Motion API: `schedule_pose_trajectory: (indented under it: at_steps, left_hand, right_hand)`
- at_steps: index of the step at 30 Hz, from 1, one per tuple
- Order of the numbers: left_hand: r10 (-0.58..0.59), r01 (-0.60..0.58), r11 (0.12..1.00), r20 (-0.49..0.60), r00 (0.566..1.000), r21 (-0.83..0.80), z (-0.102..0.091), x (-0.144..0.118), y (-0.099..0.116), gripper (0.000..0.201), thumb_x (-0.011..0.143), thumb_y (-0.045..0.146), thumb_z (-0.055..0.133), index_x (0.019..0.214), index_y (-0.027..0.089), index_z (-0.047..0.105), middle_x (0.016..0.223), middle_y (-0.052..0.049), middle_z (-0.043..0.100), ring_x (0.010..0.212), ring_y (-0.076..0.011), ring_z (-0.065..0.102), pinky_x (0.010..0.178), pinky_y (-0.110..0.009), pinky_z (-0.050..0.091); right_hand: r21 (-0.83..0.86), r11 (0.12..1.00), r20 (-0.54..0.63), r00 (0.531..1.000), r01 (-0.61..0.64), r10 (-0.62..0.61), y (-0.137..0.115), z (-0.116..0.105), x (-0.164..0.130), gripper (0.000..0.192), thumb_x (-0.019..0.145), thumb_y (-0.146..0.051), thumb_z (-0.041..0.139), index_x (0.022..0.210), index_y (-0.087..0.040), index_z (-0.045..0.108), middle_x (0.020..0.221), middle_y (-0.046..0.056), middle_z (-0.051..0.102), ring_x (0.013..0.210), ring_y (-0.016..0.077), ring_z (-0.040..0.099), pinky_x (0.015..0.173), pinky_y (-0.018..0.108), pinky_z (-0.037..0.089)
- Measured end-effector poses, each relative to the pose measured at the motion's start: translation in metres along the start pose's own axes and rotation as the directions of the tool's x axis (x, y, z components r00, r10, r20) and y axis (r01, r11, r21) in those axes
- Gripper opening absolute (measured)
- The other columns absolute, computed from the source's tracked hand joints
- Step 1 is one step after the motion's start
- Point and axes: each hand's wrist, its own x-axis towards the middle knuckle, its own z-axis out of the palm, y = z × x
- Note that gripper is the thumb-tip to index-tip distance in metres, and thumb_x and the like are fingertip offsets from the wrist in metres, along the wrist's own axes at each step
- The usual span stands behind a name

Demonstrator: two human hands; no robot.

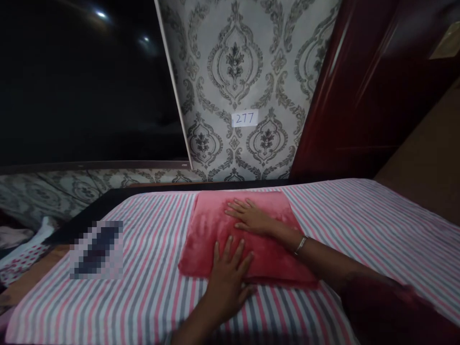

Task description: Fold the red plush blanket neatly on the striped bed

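Observation:
A folded red plush cloth (206, 225), perhaps a blanket, lies flat on a striped sheet (143, 249) in pink, grey and white. My left hand (230, 275) rests on its near edge, fingers spread and pointing away from me. Farther up on the cloth lies my right hand (251, 217), palm down with the fingers apart and pointing left. A bracelet (301, 245) circles the right wrist. Neither hand grips anything, and the cloth under the palms is hidden.
To the left on the sheet is a dark object (97, 251), blurred out by pixels. Behind stand a large black television (89, 86), a patterned wall (233, 62) with a paper label (245, 118) reading 277, and a dark red glossy panel (345, 105) at right.

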Motion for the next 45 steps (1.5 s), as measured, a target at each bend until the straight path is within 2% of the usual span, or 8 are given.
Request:
schedule_pose_trajectory:
  at_steps: [9,15,20,24,29,33,38,45]
  left_hand:
    - [0.027,-0.027,1.000,-0.071,0.997,-0.002,0.015,-0.007,-0.006,0.089,0.079,0.053,0.068,0.156,0.033,0.028,0.164,-0.004,0.021,0.151,-0.0396,0.008,0.116,-0.070,0.001]
    - [0.016,-0.018,0.999,-0.052,0.999,-0.033,0.014,-0.006,-0.002,0.092,0.076,0.050,0.071,0.155,0.032,0.028,0.165,-0.004,0.020,0.151,-0.0398,0.007,0.115,-0.072,0.005]
    - [0.010,-0.013,0.997,-0.037,0.999,-0.078,-0.011,-0.010,-0.006,0.078,0.084,0.052,0.063,0.154,0.033,0.032,0.163,-0.003,0.027,0.151,-0.0347,0.017,0.118,-0.066,0.015]
    - [-0.130,0.134,0.991,-0.156,0.979,0.016,-0.024,-0.022,-0.024,0.063,0.092,0.037,0.055,0.152,0.031,0.037,0.157,-0.008,0.039,0.147,-0.0318,0.030,0.119,-0.064,0.010]
    - [-0.236,0.263,0.960,-0.221,0.946,0.098,0.002,-0.038,-0.035,0.085,0.074,0.050,0.073,0.151,0.037,0.038,0.165,-0.009,0.019,0.149,-0.0449,0.010,0.113,-0.071,0.009]
    - [-0.278,0.305,0.947,-0.214,0.936,0.101,0.023,-0.042,-0.035,0.094,0.067,0.056,0.076,0.151,0.039,0.037,0.164,-0.010,0.021,0.150,-0.0443,0.009,0.114,-0.069,0.007]
    - [-0.274,0.302,0.947,-0.209,0.939,0.113,0.030,-0.041,-0.040,0.097,0.064,0.058,0.077,0.151,0.041,0.036,0.162,-0.011,0.028,0.150,-0.0454,0.008,0.113,-0.071,0.006]
    - [-0.254,0.281,0.952,-0.200,0.946,0.121,0.024,-0.040,-0.048,0.092,0.069,0.046,0.075,0.152,0.038,0.036,0.162,-0.010,0.028,0.150,-0.0449,0.010,0.112,-0.069,0.014]
  right_hand:
    - [-0.001,0.995,-0.035,0.994,-0.099,0.099,0.083,0.016,0.039,0.060,0.101,-0.055,0.033,0.156,-0.030,0.027,0.160,0.010,0.031,0.145,0.0302,0.033,0.115,0.054,0.029]
    - [0.072,0.989,-0.057,0.990,-0.129,0.133,0.100,0.022,0.047,0.060,0.102,-0.053,0.030,0.155,-0.025,0.031,0.155,0.010,0.042,0.140,0.0263,0.041,0.113,0.048,0.034]
    - [-0.087,0.975,-0.113,0.974,-0.207,0.197,0.063,0.001,0.046,0.058,0.101,-0.052,0.033,0.155,-0.030,0.031,0.161,0.012,0.028,0.147,0.0335,0.027,0.112,0.063,0.026]
    - [-0.105,0.980,-0.048,0.984,0.168,-0.173,0.001,-0.002,0.052,0.052,0.102,-0.044,0.034,0.153,-0.033,0.034,0.163,0.006,0.024,0.151,0.0307,0.016,0.116,0.061,0.017]
    - [-0.029,0.919,0.027,0.919,0.394,-0.394,-0.027,0.019,0.080,0.056,0.102,-0.050,0.035,0.155,-0.032,0.029,0.163,0.005,0.024,0.152,0.0276,0.014,0.118,0.061,0.006]
    - [-0.031,0.974,0.013,0.975,0.224,-0.224,0.010,0.023,0.115,0.056,0.101,-0.053,0.035,0.154,-0.034,0.031,0.164,0.005,0.021,0.151,0.0318,0.015,0.116,0.063,0.013]
    - [0.109,0.991,-0.016,0.997,0.074,-0.072,0.056,0.032,0.142,0.058,0.102,-0.050,0.029,0.156,-0.028,0.029,0.159,0.006,0.036,0.142,0.0248,0.039,0.115,0.047,0.030]
    - [0.118,0.988,-0.016,0.995,-0.100,0.103,0.044,0.011,0.140,0.056,0.104,-0.043,0.028,0.156,-0.023,0.028,0.159,0.008,0.034,0.145,0.0259,0.034,0.117,0.050,0.025]
